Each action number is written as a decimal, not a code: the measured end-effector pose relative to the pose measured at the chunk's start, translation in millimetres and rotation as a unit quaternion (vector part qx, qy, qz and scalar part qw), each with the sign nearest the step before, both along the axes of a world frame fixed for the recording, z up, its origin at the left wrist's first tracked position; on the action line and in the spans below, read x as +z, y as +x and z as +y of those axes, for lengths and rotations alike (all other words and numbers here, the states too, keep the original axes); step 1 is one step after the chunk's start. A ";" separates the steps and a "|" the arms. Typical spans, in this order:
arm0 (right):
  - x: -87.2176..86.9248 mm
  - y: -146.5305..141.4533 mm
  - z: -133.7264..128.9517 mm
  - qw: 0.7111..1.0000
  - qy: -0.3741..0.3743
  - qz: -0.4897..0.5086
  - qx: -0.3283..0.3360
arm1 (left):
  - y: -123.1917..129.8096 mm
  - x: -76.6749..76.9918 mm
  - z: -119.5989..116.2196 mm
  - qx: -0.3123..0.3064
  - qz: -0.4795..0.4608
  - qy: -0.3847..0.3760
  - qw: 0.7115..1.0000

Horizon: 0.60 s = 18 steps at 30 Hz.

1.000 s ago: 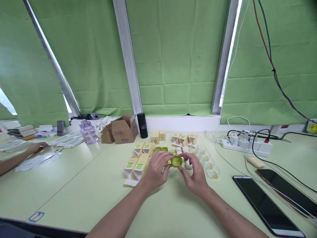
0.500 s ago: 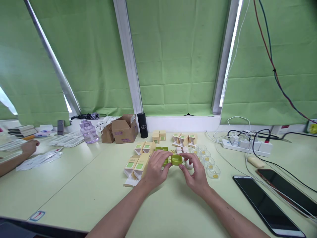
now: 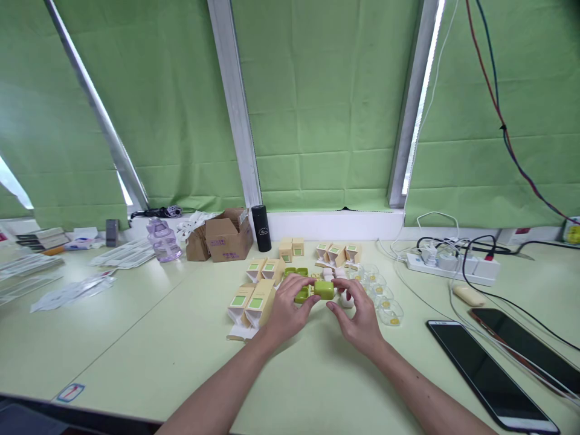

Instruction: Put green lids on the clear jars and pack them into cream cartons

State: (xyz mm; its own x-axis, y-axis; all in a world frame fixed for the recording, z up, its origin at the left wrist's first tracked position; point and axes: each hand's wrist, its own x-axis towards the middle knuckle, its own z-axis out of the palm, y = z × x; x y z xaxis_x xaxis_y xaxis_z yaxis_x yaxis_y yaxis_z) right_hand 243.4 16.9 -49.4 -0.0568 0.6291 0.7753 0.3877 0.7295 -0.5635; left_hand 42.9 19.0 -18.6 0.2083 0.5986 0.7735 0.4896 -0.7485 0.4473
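A small olive-green case (image 3: 323, 290) is held up in front of me, its smooth outer side facing me. My left hand (image 3: 292, 302) pinches its left end between thumb and fingers. At its right end are the bent index finger and thumb of my right hand (image 3: 359, 311), the index fingertip against the case. Behind my left fingers lie more green cases (image 3: 301, 295). A white rounded piece (image 3: 347, 300) sits partly hidden behind my right hand. Cream cartons with green squares (image 3: 260, 301) stand left of my left hand, flaps open toward me.
Clear plastic shells (image 3: 390, 313) with yellow spots lie right of my hands. Farther back are more cartons (image 3: 336, 255), a black cylinder (image 3: 261, 228), a cardboard box (image 3: 229, 235) and a purple bottle (image 3: 163, 240). Phones (image 3: 492, 374) and a cabled power strip (image 3: 453, 267) occupy the right.
The green case has turned over between my hands: its hollow, rimmed side faced me before, its smooth side now. Another person's hand at the far left has left the view.
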 end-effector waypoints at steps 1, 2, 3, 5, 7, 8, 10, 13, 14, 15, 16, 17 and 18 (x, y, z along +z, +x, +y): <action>-0.1 -0.1 0.2 1.000 -0.002 0.001 -0.001 | 0.3 -0.9 0.5 0.000 -0.007 -0.011 1.000; -0.3 -0.2 0.4 1.000 -0.004 0.000 -0.001 | 0.6 -1.7 1.1 0.000 -0.014 -0.020 1.000; -0.5 -0.2 0.7 1.000 -0.006 0.000 -0.001 | 0.8 -2.5 1.6 0.000 -0.020 -0.027 0.999; -0.9 -0.3 0.9 1.000 -0.010 -0.001 0.000 | 1.0 -3.5 2.5 0.002 -0.026 -0.040 0.999; -0.8 -0.6 0.7 1.000 -0.010 0.000 0.000 | 1.0 -3.8 3.0 0.005 -0.026 -0.050 0.998; -0.5 -0.8 0.4 1.000 -0.009 0.001 0.000 | 0.9 -3.8 3.2 0.007 -0.024 -0.054 0.998; 0.7 -1.3 -0.6 1.000 -0.006 0.000 0.000 | 0.8 -3.7 3.4 0.009 -0.021 -0.059 0.998; 3.1 -1.9 -2.1 1.000 0.000 -0.003 -0.002 | 1.1 -3.8 3.2 0.013 -0.016 -0.062 0.998; 3.6 -1.9 -2.2 1.000 0.001 -0.004 -0.002 | 1.3 -3.9 3.0 0.014 -0.014 -0.061 0.998; 3.9 -1.9 -2.0 1.000 0.002 -0.004 0.000 | 1.5 -3.9 2.8 0.015 -0.012 -0.059 0.998; 3.8 -1.7 -1.6 1.000 0.002 -0.006 0.004 | 1.7 -3.9 2.7 0.017 -0.008 -0.057 0.998; 3.4 -1.5 -0.9 1.000 0.002 -0.007 0.008 | 1.9 -4.0 2.5 0.019 -0.005 -0.057 0.998; 2.8 -1.3 0.0 1.000 0.002 -0.008 0.012 | 2.0 -4.0 2.4 0.021 -0.003 -0.057 0.998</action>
State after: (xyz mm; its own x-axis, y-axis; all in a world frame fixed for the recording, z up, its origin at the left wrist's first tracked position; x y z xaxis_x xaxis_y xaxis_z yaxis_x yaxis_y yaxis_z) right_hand 242.1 16.9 -46.6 -0.0838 0.6240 0.7769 0.3790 0.7410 -0.5543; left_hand 44.9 21.4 -22.6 0.1778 0.6902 0.7014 0.5166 -0.6721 0.5304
